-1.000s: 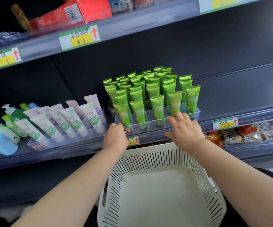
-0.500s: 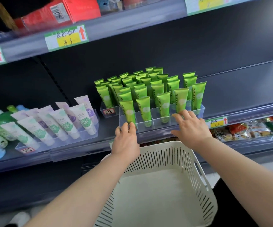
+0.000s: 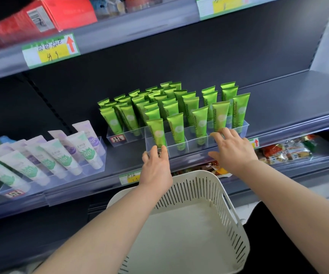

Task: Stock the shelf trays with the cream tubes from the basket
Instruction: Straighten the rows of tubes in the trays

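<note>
Several green cream tubes (image 3: 177, 127) stand upright in a clear plastic tray (image 3: 179, 148) on the middle shelf. A second clear tray (image 3: 118, 138) with more green tubes sits behind it to the left. My left hand (image 3: 155, 167) touches the front tray's left front corner with straight fingers. My right hand (image 3: 230, 149) rests its spread fingers on the tray's front wall near its right end. The white slotted basket (image 3: 199, 186) sits below my forearms with no tubes visible in it.
White and lilac tubes (image 3: 61, 155) lean in a clear tray at the left. Red boxes (image 3: 47, 14) stand on the upper shelf above a price label (image 3: 51, 50). Snack packets (image 3: 286, 149) fill the shelf below at right. Bare dark shelf extends right of the green tubes.
The front tray with its green tubes has slid to the right along the shelf, away from the back tray. Both hands moved with it.
</note>
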Tool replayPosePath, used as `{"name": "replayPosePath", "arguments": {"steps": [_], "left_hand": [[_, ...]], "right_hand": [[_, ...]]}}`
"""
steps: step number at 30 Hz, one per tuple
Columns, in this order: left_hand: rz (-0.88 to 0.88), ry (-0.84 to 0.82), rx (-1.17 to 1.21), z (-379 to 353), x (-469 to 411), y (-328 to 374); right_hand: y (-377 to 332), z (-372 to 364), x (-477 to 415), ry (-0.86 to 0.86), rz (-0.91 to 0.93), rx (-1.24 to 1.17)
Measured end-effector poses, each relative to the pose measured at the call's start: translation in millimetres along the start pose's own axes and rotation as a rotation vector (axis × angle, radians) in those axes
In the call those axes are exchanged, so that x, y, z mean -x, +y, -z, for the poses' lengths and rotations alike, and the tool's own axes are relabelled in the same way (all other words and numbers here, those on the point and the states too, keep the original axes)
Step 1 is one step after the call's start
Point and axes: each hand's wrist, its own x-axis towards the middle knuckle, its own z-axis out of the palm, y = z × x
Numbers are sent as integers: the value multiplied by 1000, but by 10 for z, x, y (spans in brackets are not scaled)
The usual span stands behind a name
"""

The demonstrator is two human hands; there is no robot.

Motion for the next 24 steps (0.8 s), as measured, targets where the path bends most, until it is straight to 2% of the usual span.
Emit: {"name": "replayPosePath", "arguments": {"steps": [24], "left_hand": [[-72,-66,-73,34,-223,860]], "right_hand": [[746,42,-14,28,-127,40]]}}
